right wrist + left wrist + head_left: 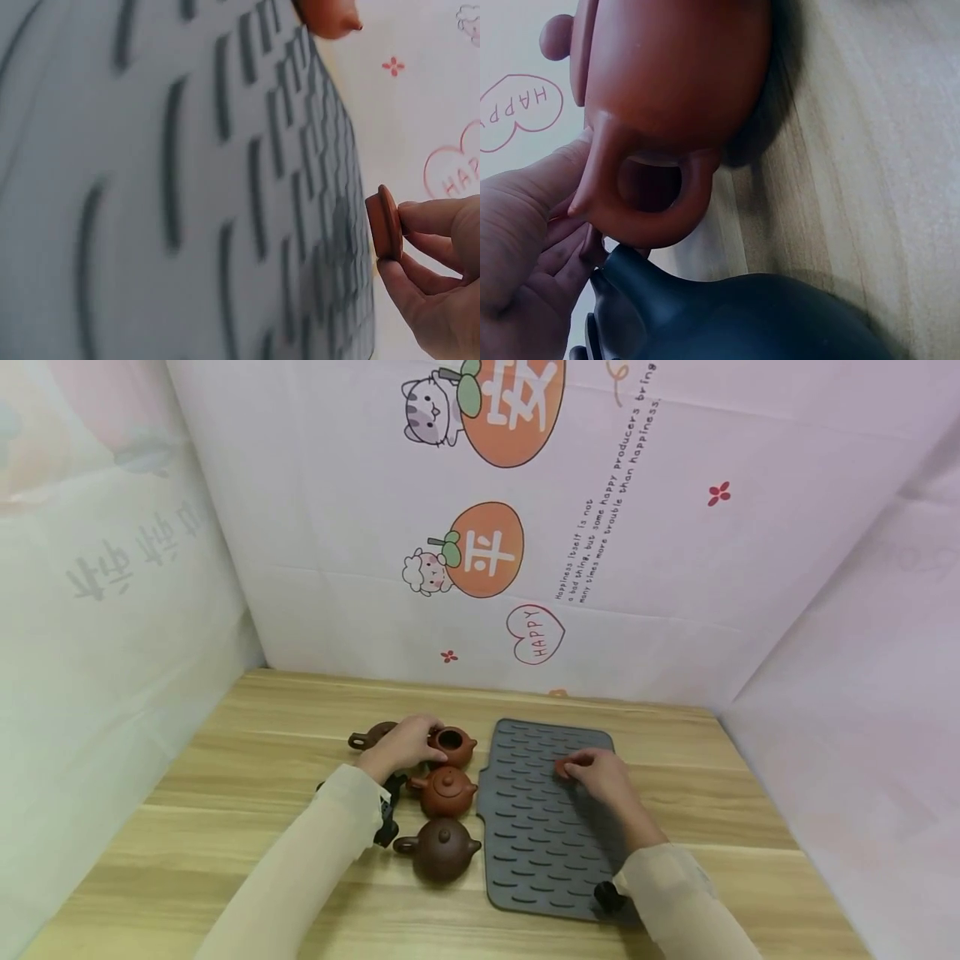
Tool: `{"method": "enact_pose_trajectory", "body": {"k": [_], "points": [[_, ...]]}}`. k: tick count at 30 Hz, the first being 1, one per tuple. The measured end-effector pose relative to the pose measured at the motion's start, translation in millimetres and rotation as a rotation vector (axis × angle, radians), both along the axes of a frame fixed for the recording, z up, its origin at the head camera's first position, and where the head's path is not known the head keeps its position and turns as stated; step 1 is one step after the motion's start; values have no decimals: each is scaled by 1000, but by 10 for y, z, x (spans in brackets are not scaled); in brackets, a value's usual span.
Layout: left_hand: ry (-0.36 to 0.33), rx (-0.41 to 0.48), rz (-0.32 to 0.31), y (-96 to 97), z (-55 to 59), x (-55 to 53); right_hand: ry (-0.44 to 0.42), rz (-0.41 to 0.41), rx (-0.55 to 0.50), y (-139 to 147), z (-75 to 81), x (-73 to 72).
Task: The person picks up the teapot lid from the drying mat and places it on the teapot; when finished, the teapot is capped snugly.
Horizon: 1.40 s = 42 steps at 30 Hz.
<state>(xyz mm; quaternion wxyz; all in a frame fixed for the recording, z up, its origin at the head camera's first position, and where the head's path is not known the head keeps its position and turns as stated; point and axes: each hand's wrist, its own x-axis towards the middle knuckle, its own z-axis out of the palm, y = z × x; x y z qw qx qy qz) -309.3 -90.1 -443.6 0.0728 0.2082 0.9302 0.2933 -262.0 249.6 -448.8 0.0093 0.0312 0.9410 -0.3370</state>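
Note:
My left hand (405, 745) is at the handle side of a lidless reddish clay teapot (468, 748), its thumb and fingers gripping there; the handle is hidden. The teapot's round mouth faces up. Just nearer stands a lidded red-brown teapot (447, 793), whose loop handle overlaps the fingers in the left wrist view. A dark teapot (757, 322) is close under that hand. My right hand (606, 774) pinches a small reddish teapot lid (385, 223) between thumb and fingers. It holds the lid on edge over the grey mat (525, 872).
A dark brown lidded teapot (444, 852) stands nearest in the row, left of the mat. Another brown teapot (375, 735) is partly hidden behind the left hand. The wooden table (247, 760) ends at white printed cloth walls (337, 568).

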Motion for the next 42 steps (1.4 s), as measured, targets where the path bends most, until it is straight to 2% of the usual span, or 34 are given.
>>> {"method": "enact_pose_trajectory", "body": {"k": [8,18,30,42], "points": [[-13,6,5,9,-2,-9,65,18,-33,-429,154,-96],[-35,10,8,37,2,-4,73,85,-110,-1010,295,-182],[-64,53,11,12,-17,-24,111,190,-157,-1535,186,-288],[-51,71,6,3,-23,-50,153,236,-79,-1747,59,-338]]}}
